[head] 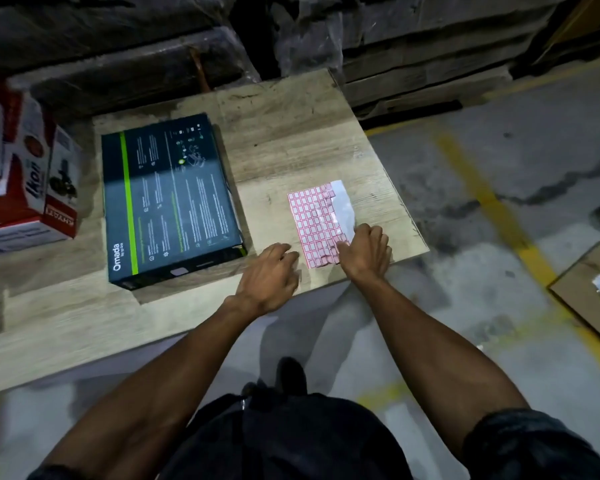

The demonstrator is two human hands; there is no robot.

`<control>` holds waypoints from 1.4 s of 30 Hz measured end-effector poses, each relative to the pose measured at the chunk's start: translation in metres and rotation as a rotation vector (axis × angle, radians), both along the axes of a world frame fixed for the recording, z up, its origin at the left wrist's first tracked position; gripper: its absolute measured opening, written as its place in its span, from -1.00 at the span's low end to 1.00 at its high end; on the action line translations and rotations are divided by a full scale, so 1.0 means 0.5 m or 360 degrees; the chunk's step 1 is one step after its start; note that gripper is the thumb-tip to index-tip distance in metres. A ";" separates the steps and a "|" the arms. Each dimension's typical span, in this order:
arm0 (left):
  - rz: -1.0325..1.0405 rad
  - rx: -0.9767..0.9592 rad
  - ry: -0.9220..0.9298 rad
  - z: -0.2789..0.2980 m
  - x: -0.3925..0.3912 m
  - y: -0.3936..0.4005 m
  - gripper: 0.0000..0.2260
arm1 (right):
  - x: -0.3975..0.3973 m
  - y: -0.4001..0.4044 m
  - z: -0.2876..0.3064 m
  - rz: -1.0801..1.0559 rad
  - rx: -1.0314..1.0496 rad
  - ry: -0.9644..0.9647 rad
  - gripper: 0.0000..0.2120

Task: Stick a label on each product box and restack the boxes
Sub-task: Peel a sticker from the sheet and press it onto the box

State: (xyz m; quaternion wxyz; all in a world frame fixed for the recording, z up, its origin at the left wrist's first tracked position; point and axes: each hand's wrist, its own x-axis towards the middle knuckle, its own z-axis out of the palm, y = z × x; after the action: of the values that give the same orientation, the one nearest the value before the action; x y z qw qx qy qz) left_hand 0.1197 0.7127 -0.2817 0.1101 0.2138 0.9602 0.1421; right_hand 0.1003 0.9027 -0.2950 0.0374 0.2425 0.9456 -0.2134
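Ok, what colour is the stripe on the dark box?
Bright green, running lengthwise down the dark box; clearest in the head view.

Bare desk [291,133] lies open across the upper middle of the frame, and a clear strip runs between the dark flat box [168,199] at centre left and the label sheet [314,223] at centre right. Red-and-white cartons [32,174] crowd the left edge; dark wrapped stacks [153,46] wall off the top.
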 end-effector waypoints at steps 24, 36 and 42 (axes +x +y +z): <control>0.1248 0.1723 -0.0378 0.123 -0.016 -0.010 -0.58 | -0.012 -0.110 0.157 -0.0525 -0.2095 0.0512 -0.68; 0.1705 0.1464 0.0254 0.140 0.102 -0.376 -0.63 | 0.002 -0.460 0.194 0.0477 -0.1808 0.0078 -0.77; 0.1990 0.1141 0.0288 0.102 0.191 -0.578 -0.72 | 0.046 -0.695 0.151 0.0831 -0.1587 -0.0194 -0.73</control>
State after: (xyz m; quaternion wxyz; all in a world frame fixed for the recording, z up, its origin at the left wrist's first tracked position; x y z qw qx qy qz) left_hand 0.2154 0.4236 -0.2309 -0.1486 -0.3412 0.8026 0.4662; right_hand 0.1231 0.5551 -0.2193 0.2535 -0.0347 0.7552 -0.6034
